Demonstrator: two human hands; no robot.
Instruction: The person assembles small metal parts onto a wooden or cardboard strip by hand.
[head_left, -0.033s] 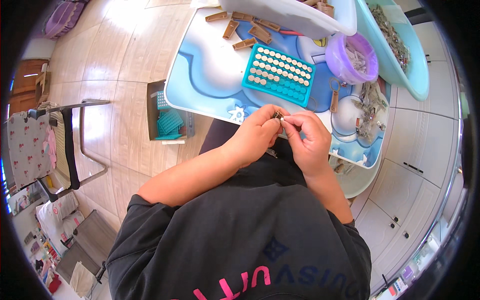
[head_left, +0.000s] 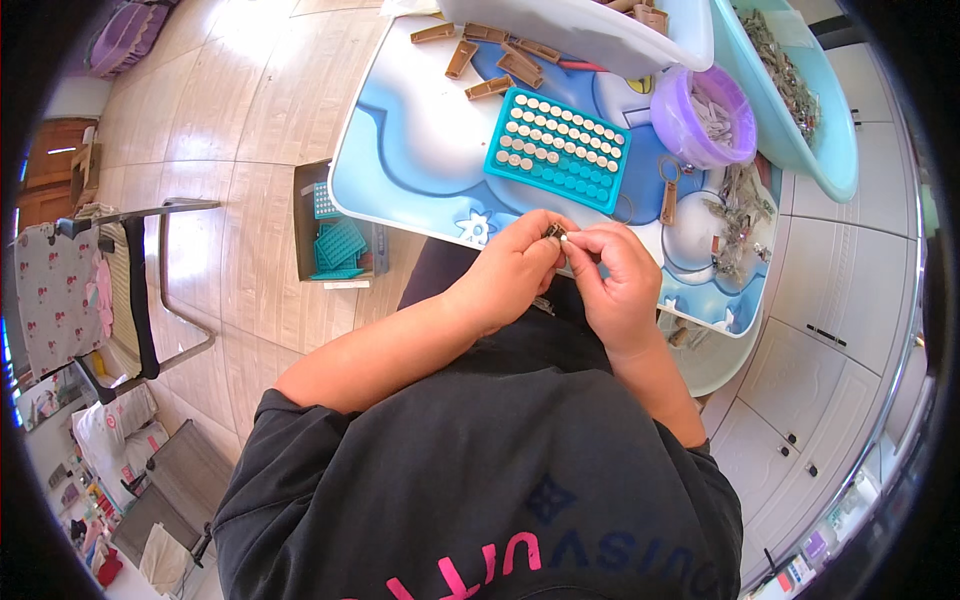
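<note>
At the table's near edge, my left hand (head_left: pixel 512 268) is closed around a small brown plastic piece (head_left: pixel 555 231) with dark metal-looking bits. My right hand (head_left: pixel 618 278), fingertips pinched, holds a tiny whitish piece (head_left: pixel 564 238) against it; its exact kind is too small to tell. Just beyond both hands lies a teal tray (head_left: pixel 548 186) with rows of round silvery discs (head_left: pixel 560 132) like button cells; several slots in its near rows hold none. To the right of the tray lies a brown casing with a metal ring (head_left: pixel 669 192).
Several brown hollow casings (head_left: pixel 462 58) lie at the table's far left. A white bin (head_left: pixel 600 35), a purple basket (head_left: pixel 740 155) of pale strips and a teal basin (head_left: pixel 840 170) stand far right. Small bagged parts (head_left: pixel 740 215) lie near the right edge. A floor box (head_left: pixel 340 260) contains teal trays.
</note>
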